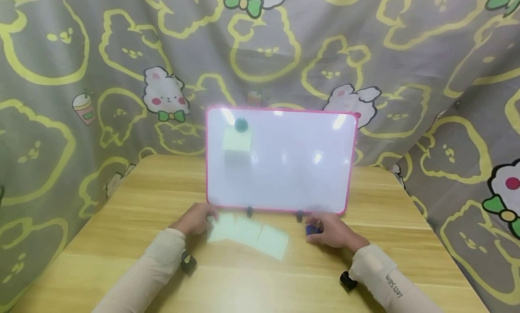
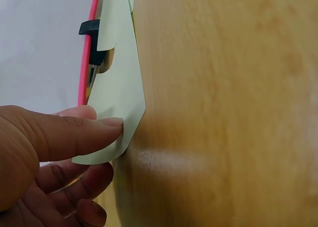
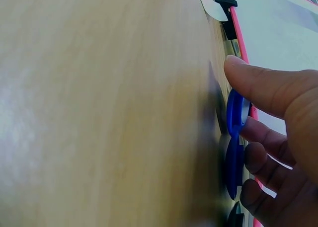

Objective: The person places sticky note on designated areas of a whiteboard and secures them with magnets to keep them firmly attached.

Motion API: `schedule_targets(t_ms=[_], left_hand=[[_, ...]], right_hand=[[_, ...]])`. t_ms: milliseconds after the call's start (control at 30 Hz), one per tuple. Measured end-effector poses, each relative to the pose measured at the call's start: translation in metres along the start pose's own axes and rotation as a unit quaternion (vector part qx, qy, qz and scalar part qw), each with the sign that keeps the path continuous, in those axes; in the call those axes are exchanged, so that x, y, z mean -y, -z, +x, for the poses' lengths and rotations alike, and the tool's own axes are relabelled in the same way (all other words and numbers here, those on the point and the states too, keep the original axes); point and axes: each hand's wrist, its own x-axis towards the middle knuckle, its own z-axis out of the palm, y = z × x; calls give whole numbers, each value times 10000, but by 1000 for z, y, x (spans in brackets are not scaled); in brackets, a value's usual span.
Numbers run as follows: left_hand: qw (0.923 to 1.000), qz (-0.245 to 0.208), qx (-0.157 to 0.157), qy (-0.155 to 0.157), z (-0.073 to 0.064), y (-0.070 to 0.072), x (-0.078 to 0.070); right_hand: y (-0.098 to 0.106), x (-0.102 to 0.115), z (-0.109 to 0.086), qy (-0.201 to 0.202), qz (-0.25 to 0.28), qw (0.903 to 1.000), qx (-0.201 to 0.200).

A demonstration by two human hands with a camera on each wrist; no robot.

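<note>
My left hand [image 1: 197, 217] pinches the near-left end of a pale green sticky note [image 2: 112, 108] between thumb and fingertips, and that end curls up. More pale notes [image 1: 245, 231] lie beside it in an overlapping row. My right hand [image 1: 331, 229] has thumb and index finger around the edge of a round blue magnet [image 3: 234, 113], close over the table. A second blue magnet [image 3: 232, 170] sits right beside it, below my other curled fingers. Behind stands a whiteboard [image 1: 284, 168] with a pink frame; a green magnet [image 1: 241, 125] overlaps a note [image 1: 237, 140] on it.
Two small black feet [image 1: 299, 216] support the whiteboard's lower edge on the wooden table [image 1: 170, 182]. Another dark green magnet [image 3: 235, 216] shows beyond the blue ones in the right wrist view. A patterned curtain [image 1: 122, 78] hangs behind the table and along its sides.
</note>
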Motion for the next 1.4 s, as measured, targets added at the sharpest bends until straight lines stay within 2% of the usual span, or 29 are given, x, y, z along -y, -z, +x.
schedule_targets(t_ms=[167,433,700,1000,1267,1400], left_hand=[[10000,-5,-23,49,2,0,-1],[9995,-220,-65,206,0,3,-2],[9988,-419,-116,233,0,6,-1],[9987,-438,-247,-62,0,6,-1],[9968,-664,-421,-130,0,7,-1],[9969,-636,-446,-152,0,8,-2]], right_hand=[[1,0,0,-69,15,10000,16],[0,-1,0,-44,-4,10000,64],[-1,0,1,-42,0,10000,34],[-1,4,-1,-47,63,10000,30],[0,6,0,-104,86,9999,-2],[0,5,0,-63,90,9999,-9]])
